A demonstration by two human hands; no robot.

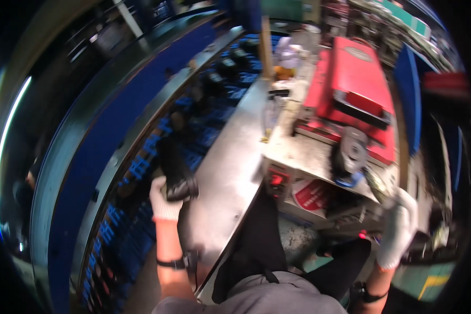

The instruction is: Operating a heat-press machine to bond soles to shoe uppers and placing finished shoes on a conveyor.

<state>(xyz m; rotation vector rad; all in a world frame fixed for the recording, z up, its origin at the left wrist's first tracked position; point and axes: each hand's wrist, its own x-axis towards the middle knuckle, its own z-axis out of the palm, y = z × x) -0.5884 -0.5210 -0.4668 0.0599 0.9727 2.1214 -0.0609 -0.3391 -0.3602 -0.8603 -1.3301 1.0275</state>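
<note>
My left hand (164, 200), in a white knit glove, is closed around one end of a dark, glossy, shoe-shaped piece (177, 170). It holds the piece over the left edge of a bare metal shelf (227, 152), beside the blue racks. My right hand (397, 227), also in a white glove, is raised at the front right of the workbench. Motion blurs its fingers, and I cannot tell whether they grip anything. Close to them is a yellowish-green item (376, 183), also smeared. A grey rounded object (352, 150) with a blue part under it sits on the bench.
A red machine (360, 78) with a front slot stands on the workbench (283, 149). Along the left run blue racks (141, 162) holding several dark pieces, with a blue panel (115, 118) beyond. Under the benchtop is a red-and-white package (311, 194). A blue upright board (409, 99) borders the right.
</note>
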